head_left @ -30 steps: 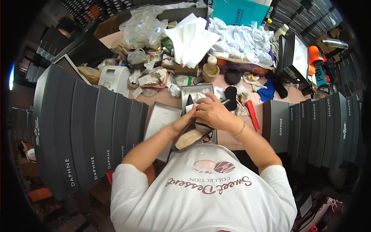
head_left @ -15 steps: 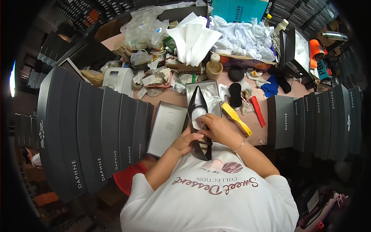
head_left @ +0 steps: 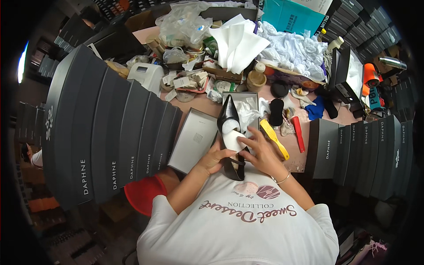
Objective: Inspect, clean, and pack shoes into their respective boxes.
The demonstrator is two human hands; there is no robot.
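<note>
A black pointed shoe (head_left: pixel 229 115) points away from me, its heel end near my chest. My left hand (head_left: pixel 215 158) grips the shoe from the left side. My right hand (head_left: pixel 260 151) presses a wad of white paper (head_left: pixel 233 138) into the shoe's opening. Behind the shoe lies an open grey shoebox (head_left: pixel 253 98) with crumpled white tissue (head_left: pixel 248 111) inside. The box's lid (head_left: pixel 194 140) lies flat to the left of my hands.
Tall stacks of dark grey shoeboxes (head_left: pixel 110 128) stand at left and more boxes (head_left: pixel 357 150) at right. A yellow tool (head_left: pixel 274 138), a red tool (head_left: pixel 298 134) and a black pad (head_left: pixel 276 111) lie right of the shoe. Bags, paper and clutter (head_left: pixel 238 42) fill the back.
The shoe has been lifted out of the box and drawn toward my chest. My right hand now pushes white paper into its opening.
</note>
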